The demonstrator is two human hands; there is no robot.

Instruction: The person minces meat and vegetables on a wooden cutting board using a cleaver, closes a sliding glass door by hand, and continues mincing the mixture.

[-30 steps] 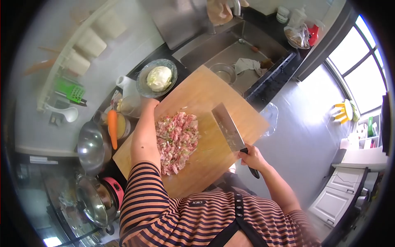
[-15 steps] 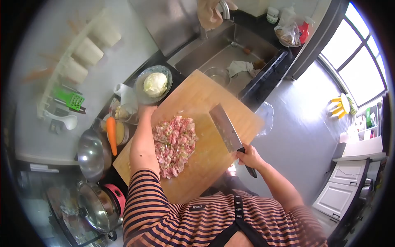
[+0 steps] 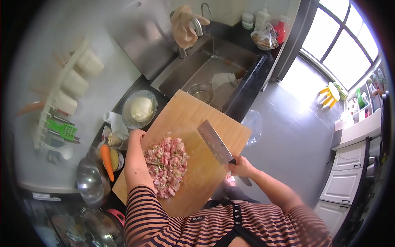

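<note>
My right hand (image 3: 242, 166) is closed around the dark handle of a cleaver (image 3: 216, 144). The broad blade lies over the right part of a wooden cutting board (image 3: 214, 113), pointing away from me. On the board's left half is a heap of chopped raw meat (image 3: 168, 164) with green bits in it. My left hand (image 3: 138, 134) is at the board's far left edge and appears to grip it, its fingers mostly hidden. Just beyond that hand, a pale round cabbage (image 3: 141, 109) sits in a glass bowl (image 3: 128, 120).
Left of the board are a carrot (image 3: 107, 161), a steel bowl (image 3: 89, 185) and small jars. A sink (image 3: 164, 80) with a metal pot (image 3: 200, 93) and a cloth lies beyond it. The board overhangs the counter towards me. A yellow stool (image 3: 330, 94) stands on the floor.
My view has tilted, so the board, sink and cabbage appear lower and further left. Both hands keep their places, the right one still on the cleaver.
</note>
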